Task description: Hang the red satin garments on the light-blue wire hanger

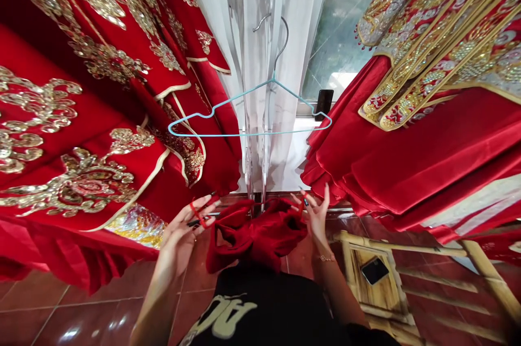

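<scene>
Below the hanger, a red satin garment [260,234] is bunched in front of my black shirt, between my two hands. At its left side, my left hand [181,234] has a thin red cord [198,214] looped across its fingers, which are partly stretched out. A dark thin thing also shows by these fingers, too small to name. On the other side, my right hand [318,215] pinches a short red cord [302,206], one finger raised. Whether the cords belong to the garment I cannot tell. A light blue wire hanger [248,133] hangs ahead, above both hands, with nothing on it.
Red gowns with gold beading hang at the left [81,183] and right [391,172]. Behind the hanger are clear upright posts and a white curtain [285,156]. A bamboo chair [354,270] stands at lower right, with a phone [375,270] on it. The floor has red tiles.
</scene>
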The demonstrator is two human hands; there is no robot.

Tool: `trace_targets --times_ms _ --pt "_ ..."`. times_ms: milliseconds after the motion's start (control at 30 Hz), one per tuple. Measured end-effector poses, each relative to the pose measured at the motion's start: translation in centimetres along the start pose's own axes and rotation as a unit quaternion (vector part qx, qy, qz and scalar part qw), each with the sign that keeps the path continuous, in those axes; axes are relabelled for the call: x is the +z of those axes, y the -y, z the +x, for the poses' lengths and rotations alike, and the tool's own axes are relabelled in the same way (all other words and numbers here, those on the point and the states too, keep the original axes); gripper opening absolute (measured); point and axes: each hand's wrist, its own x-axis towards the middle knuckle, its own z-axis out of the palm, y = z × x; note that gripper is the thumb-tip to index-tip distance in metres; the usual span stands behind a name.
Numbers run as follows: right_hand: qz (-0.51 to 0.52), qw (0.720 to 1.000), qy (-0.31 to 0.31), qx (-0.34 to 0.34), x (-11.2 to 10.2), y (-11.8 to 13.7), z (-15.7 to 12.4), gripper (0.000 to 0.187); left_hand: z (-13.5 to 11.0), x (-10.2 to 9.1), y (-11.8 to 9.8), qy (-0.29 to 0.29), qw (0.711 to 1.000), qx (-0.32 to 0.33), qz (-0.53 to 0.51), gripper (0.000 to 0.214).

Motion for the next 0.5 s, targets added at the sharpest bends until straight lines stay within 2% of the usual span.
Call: trace_targets --times_ms 100,200,267,333,400,500 --pt "-0.115 0.981 0.02 -0.155 -1.5 3.1 1.5 0.105 0.2 -1.4 -0.9 0.003 0.998 0.06 0.032 0.04" --pt "-0.239 0.91 0.05 -0.334 -3.6 6.1 4.5 0.093 0.8 -1.9 -2.4 -0.012 0.993 0.111 0.027 0.036" --pt "-0.273 0.87 0.065 -0.406 -4.7 8.2 6.9 0.089 1.5 -1.8 -3.8 -0.029 0.989 0.144 0.031 0.035" --pt "-0.284 0.844 0.036 -0.454 -5.1 10.4 9.2 0.086 2.4 -1.5 -5.4 -0.048 0.983 0.17 0.06 0.039" --pt "-0.285 0.833 -0.003 -0.473 -4.8 12.7 10.9 0.091 3.6 -1.1 -7.0 -0.054 0.976 0.187 0.094 0.045" --pt "-0.254 0.851 -0.011 -0.46 -3.3 15.8 12.6 0.113 5.7 -0.5 -9.1 -0.044 0.97 0.209 0.113 0.051"
